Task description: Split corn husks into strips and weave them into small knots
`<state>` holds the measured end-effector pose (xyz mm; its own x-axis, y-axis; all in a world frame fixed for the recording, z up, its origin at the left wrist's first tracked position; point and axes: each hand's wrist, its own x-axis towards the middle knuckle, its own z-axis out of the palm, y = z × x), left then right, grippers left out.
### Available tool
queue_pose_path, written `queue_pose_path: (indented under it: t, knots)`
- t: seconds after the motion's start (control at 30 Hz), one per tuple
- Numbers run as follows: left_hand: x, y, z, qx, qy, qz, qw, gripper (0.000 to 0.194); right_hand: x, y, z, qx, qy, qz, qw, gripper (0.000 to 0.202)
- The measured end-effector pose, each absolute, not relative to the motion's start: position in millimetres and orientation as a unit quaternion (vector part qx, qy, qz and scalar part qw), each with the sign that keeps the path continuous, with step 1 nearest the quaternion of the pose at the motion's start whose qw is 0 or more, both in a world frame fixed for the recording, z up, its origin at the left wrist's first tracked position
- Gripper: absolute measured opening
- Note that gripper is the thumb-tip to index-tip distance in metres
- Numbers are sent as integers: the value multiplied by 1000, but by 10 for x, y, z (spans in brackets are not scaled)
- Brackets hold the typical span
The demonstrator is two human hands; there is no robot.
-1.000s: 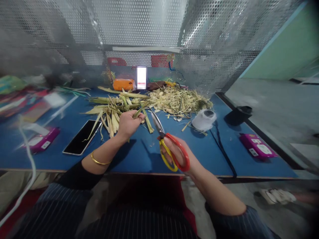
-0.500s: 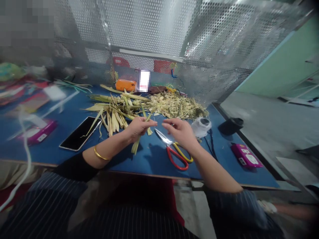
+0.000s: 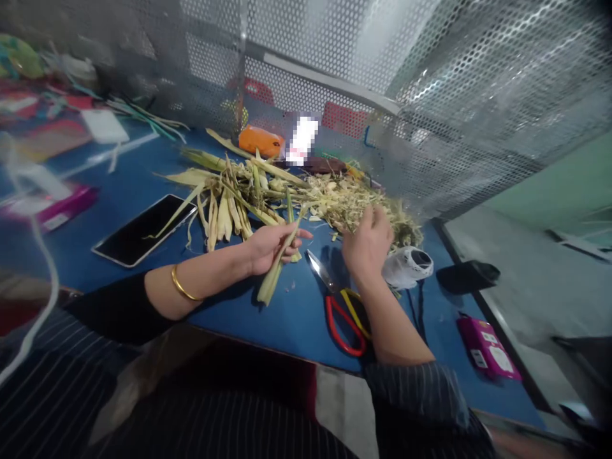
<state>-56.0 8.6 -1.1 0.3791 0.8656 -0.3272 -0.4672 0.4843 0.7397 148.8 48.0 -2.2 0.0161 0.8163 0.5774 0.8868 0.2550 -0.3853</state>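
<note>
My left hand (image 3: 276, 250) is closed around a strip of dried corn husk (image 3: 271, 285), its lower end fanning out toward the table edge. My right hand (image 3: 367, 248) is stretched over the near side of a heap of shredded husk (image 3: 329, 191), fingers apart and pointing away from me; no held thing shows in it. Scissors (image 3: 329, 287) with one red and one yellow handle lie between my hands, partly beneath my right wrist. Beyond my left hand lies a bunch of whole husks (image 3: 224, 213).
A plastic-wrapped thread spool (image 3: 400, 268) stands right of my right hand, with a black spool (image 3: 466, 277) and a purple packet (image 3: 490, 350) farther right. A phone (image 3: 143, 233) lies left. Behind are an orange packet (image 3: 261, 141) and a perforated screen (image 3: 325, 51).
My right hand has moved away from my left hand, forward to the shredded husk. My left hand still holds the strip, turned somewhat more palm-up. The whole view has tilted.
</note>
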Motion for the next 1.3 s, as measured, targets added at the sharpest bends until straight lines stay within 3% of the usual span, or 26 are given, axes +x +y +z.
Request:
queue_pose_path:
  t: [0.07, 0.13, 0.2, 0.33, 0.47, 0.73, 0.9, 1.17, 1.3]
  knots:
    - [-531, 87, -49, 259, 368, 449, 772, 25, 1497, 427, 34, -598, -709, -152, 342, 50]
    - [-499, 79, -64, 251, 371, 478, 756, 21, 1429, 322, 81, -565, -735, -127, 354, 36]
    - [-470, 61, -55, 246, 350, 517, 741, 17, 1316, 203, 90, -528, -760, 4, 378, 27]
    - [-433, 11, -9, 237, 309, 549, 740, 11, 1086, 41, -13, -444, -710, 407, 366, 30]
    - [-442, -3, -3, 269, 334, 510, 745, 17, 998, 6, -116, -403, -626, 564, 357, 27]
    - [-544, 129, -84, 318, 365, 551, 680, 22, 1030, 2, -104, -390, -550, 649, 353, 23]
    - [-510, 119, -136, 332, 415, 542, 651, 21, 1000, -30, -101, -396, -586, 610, 357, 33]
    - [-507, 128, -154, 382, 416, 543, 622, 19, 1020, -35, -101, -420, -555, 632, 341, 30]
    - [-513, 142, -148, 488, 458, 574, 472, 19, 1010, -45, -100, -402, -588, 610, 345, 31]
